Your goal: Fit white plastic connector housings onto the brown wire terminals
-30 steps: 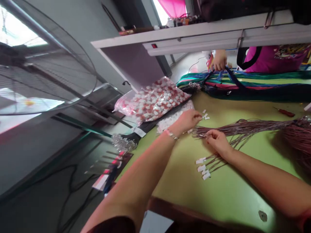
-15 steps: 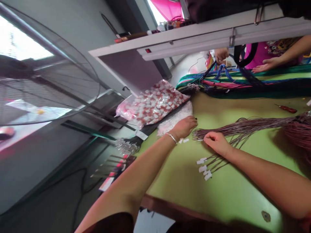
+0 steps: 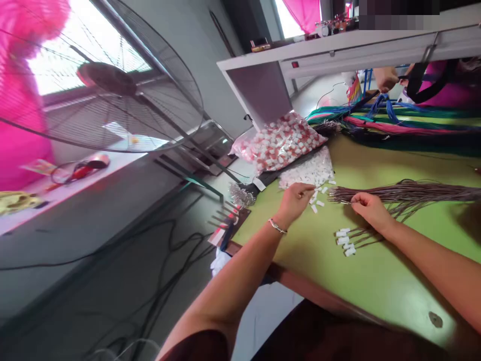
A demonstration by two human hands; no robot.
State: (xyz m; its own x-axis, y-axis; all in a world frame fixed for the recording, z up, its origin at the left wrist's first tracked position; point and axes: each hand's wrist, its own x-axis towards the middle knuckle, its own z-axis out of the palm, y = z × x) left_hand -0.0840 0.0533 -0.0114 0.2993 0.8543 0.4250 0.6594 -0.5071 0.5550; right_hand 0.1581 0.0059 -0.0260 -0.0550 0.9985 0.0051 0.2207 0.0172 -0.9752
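Note:
My left hand (image 3: 295, 201), a bracelet at its wrist, is closed with thumb and fingertips together beside loose white connectors (image 3: 318, 199); what is in the pinch is too small to name. My right hand (image 3: 370, 208) pinches a wire end at the tips of a long bundle of brown wires (image 3: 409, 193). Nearer to me, below the right hand, lie several brown wires ending in white connectors (image 3: 343, 240). Behind my left hand is a spread-out pile of white connectors (image 3: 311, 168).
A clear bag of white and red pieces (image 3: 285, 143) lies at the green table's (image 3: 300, 245) far left corner. Coloured wire bundles (image 3: 406, 125) stretch across the back, near another person's hand (image 3: 386, 79). A large fan (image 3: 112, 80) stands left.
The view has swung left. My left hand has drawn back from the white pile and its fingers have closed. More loose connectors show beside it. My right hand stays at the wire tips.

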